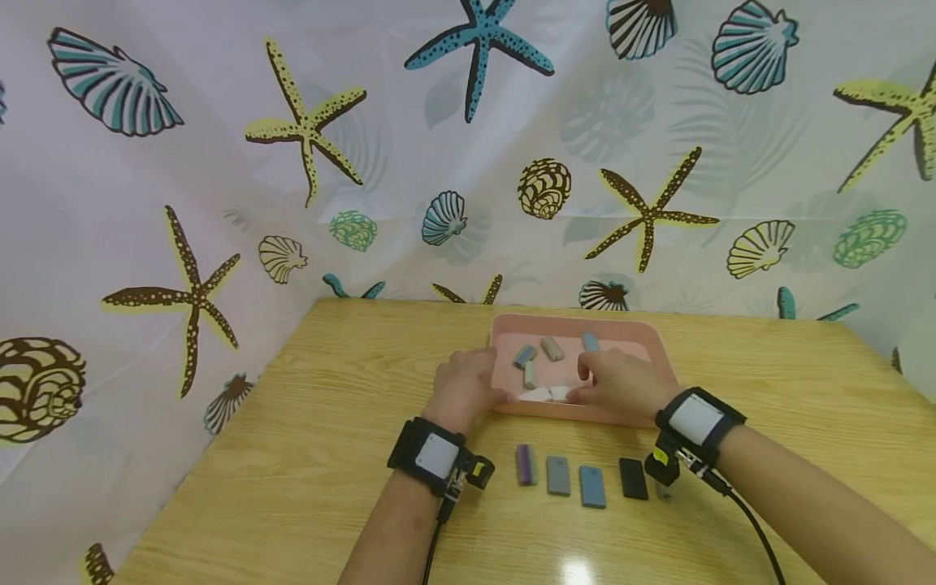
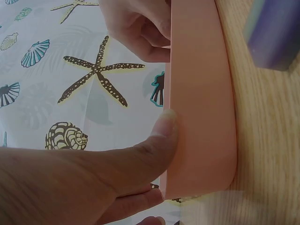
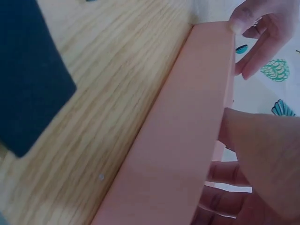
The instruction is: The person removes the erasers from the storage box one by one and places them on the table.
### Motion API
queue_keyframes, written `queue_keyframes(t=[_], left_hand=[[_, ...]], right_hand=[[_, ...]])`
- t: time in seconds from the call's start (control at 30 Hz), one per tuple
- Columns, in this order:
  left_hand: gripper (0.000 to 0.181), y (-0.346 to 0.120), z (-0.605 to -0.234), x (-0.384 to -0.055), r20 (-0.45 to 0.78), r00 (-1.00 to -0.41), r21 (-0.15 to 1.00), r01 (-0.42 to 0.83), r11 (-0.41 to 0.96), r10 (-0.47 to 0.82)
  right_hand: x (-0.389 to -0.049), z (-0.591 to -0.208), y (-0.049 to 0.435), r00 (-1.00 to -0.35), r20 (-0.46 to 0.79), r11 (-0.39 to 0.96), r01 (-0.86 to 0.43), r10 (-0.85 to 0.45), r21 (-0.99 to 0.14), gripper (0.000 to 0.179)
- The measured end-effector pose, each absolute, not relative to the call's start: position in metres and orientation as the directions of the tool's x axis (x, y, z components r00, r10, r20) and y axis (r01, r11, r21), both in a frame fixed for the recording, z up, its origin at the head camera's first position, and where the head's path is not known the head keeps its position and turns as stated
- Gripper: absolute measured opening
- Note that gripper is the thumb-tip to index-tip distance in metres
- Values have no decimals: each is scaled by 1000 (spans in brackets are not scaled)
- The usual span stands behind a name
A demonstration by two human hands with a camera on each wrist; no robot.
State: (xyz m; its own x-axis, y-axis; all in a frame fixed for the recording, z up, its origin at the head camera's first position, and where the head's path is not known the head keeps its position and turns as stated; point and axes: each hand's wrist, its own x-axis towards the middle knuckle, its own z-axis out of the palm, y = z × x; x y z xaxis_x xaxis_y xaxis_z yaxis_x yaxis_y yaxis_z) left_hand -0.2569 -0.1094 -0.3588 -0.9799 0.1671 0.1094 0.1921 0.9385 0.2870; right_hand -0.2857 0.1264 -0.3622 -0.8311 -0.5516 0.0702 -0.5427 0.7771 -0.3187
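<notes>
A shallow pink tray holds several small rectangular blocks. My left hand grips the tray at its near left corner, its thumb on the rim and its fingers round the side. Over the tray's right part, my right hand reaches in with bent fingers. Its thumb is beside a white block; the tray wall hides the fingertips in the right wrist view, so I cannot tell whether they pinch anything. A grey-brown block, a blue-grey block and a light blue block lie farther back.
In front of the tray, a row of small blocks lies on the wooden table: purple, grey, blue and black. A cloth with shells and starfish hangs behind. Cables run from both wrist cameras.
</notes>
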Motion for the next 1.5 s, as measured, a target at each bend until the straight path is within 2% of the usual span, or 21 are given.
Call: queue_keyframes(t=[0.27, 0.9, 1.13, 1.5], left_hand=[[51, -109, -360, -257, 116, -978, 274, 199, 941, 173], [50, -110, -359, -257, 124, -977, 295, 205, 933, 175], [51, -111, -356, -255, 119, -979, 310, 195, 931, 166], [50, -109, -358, -256, 133, -976, 311, 209, 927, 175]], right_hand=[[-302, -370, 109, -850, -26, 826, -503, -526, -255, 43], [-305, -367, 106, -841, -71, 815, -493, -536, -304, 31], [-301, -359, 118, -833, -16, 786, -516, -553, -340, 21], [-289, -344, 136, -771, 113, 728, -632, -627, -267, 19]])
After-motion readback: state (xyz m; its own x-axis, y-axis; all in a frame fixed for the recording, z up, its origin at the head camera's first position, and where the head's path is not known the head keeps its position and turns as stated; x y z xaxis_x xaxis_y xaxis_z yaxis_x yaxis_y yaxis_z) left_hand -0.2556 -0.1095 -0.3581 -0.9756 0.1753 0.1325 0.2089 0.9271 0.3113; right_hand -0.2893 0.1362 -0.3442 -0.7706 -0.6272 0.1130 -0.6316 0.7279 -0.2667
